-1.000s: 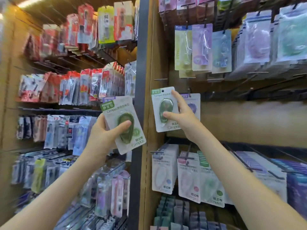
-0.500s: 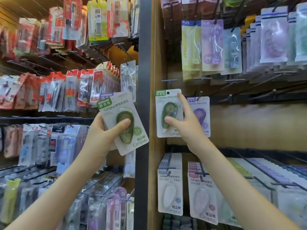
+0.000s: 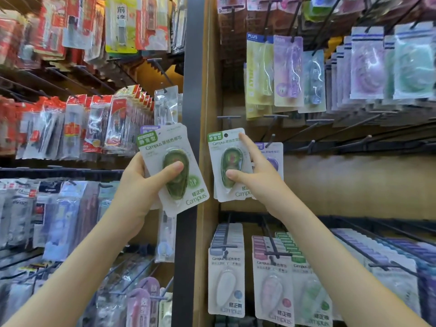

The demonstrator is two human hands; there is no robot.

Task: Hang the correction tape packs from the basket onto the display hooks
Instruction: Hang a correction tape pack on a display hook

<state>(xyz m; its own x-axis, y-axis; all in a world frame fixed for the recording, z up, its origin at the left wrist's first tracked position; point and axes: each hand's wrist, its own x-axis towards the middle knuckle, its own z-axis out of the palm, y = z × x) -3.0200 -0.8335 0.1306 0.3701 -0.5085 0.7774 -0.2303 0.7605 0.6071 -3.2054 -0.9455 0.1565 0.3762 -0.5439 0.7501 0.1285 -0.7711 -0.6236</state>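
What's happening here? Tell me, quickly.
A person is stocking a shop display of stationery. The left hand holds a few packs, a green correction tape pack in front, thumb on its blister. The right hand pinches a second green pack up against the wooden panel, forefinger at its top edge, beside a purple pack. Whether it is on a hook yet cannot be told.

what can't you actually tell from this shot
Head view:
- Basket: outside the frame.
- Whether the green pack in the right hand sits on a hook: too small to tell.
- How many packs the left hand holds: the front pack hides them.
- Purple pack: mostly behind the right hand.
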